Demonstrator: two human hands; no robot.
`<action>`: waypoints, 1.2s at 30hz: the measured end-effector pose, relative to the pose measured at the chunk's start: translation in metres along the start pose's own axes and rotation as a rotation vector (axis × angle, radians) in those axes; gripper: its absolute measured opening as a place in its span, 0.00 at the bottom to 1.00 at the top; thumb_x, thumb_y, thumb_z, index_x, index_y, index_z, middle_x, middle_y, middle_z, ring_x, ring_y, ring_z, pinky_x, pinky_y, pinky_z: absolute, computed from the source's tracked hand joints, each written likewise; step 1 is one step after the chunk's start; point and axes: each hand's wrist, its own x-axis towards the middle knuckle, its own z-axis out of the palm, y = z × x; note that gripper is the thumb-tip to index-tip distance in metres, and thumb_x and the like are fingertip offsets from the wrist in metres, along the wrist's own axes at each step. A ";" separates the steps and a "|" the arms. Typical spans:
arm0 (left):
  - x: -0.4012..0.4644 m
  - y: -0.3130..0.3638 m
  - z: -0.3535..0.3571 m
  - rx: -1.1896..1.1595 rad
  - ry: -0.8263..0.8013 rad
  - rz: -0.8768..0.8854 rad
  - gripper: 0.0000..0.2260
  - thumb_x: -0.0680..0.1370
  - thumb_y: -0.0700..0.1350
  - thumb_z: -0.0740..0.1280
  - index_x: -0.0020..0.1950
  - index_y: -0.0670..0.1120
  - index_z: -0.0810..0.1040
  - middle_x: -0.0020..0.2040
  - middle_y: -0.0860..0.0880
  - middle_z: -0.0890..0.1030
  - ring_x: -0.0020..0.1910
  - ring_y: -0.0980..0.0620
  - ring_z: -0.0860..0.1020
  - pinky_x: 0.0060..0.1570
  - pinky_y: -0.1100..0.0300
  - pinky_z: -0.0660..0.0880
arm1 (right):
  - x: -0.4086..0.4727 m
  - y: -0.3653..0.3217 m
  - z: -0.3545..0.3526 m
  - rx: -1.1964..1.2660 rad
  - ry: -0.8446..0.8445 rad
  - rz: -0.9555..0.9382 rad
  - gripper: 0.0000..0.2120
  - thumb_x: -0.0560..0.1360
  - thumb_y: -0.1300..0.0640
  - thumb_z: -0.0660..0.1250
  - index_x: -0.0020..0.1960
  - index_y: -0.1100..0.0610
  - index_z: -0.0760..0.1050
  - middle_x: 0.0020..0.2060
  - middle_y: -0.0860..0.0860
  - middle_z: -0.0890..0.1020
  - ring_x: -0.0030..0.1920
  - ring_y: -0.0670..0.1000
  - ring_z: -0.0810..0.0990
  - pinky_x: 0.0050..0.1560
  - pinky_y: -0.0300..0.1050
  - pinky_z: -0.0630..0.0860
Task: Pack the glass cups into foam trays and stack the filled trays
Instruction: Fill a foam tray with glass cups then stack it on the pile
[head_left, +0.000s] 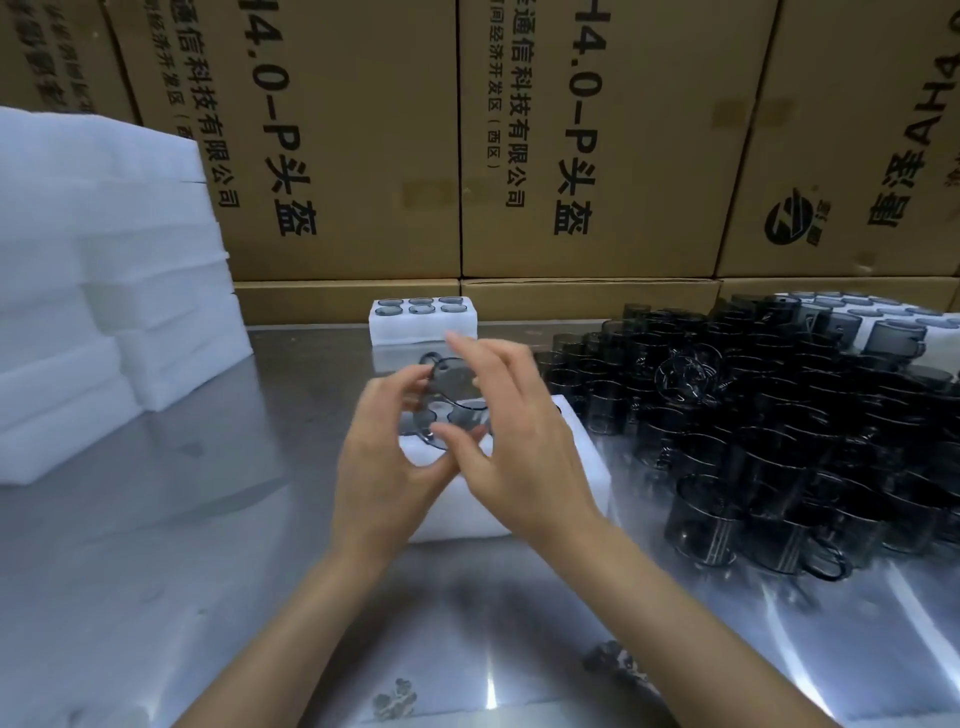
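Observation:
A dark tinted glass cup (451, 387) hangs tilted just above a white foam tray (571, 467) at the table's middle. My left hand (387, 457) pinches the cup near its handle, fingers curled round the rim. My right hand (514, 431) is beside and over the cup with fingers spread and fairly straight, the thumb near the cup's lower rim; I cannot tell whether it touches. The hands hide most of the tray's holes. A filled foam tray (423, 330) with several cups stands behind it.
Many loose dark glass cups (769, 426) crowd the right of the steel table (182, 519). Stacked empty foam trays (104, 291) stand at the left. Cardboard boxes (571, 156) wall off the back. More foam with cups (883, 317) lies far right.

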 end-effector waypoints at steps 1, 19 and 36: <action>-0.001 -0.001 -0.003 -0.022 0.047 -0.019 0.23 0.67 0.54 0.72 0.60 0.56 0.71 0.52 0.57 0.74 0.52 0.59 0.76 0.50 0.68 0.72 | 0.000 -0.002 0.004 0.025 0.002 0.104 0.35 0.69 0.52 0.73 0.72 0.50 0.63 0.61 0.44 0.66 0.57 0.46 0.74 0.49 0.43 0.75; -0.024 -0.029 -0.038 0.042 -0.190 -0.151 0.33 0.66 0.37 0.76 0.61 0.62 0.67 0.55 0.59 0.77 0.55 0.63 0.75 0.54 0.73 0.68 | 0.003 -0.005 0.054 -0.016 -0.297 0.467 0.30 0.62 0.34 0.72 0.53 0.48 0.63 0.51 0.41 0.74 0.51 0.47 0.75 0.45 0.46 0.71; -0.026 -0.022 -0.044 0.144 -0.241 -0.246 0.31 0.66 0.54 0.68 0.69 0.53 0.69 0.54 0.55 0.76 0.57 0.59 0.74 0.54 0.74 0.66 | -0.002 0.009 0.041 0.020 -0.422 0.408 0.28 0.68 0.34 0.67 0.63 0.45 0.69 0.56 0.41 0.78 0.59 0.45 0.75 0.54 0.44 0.72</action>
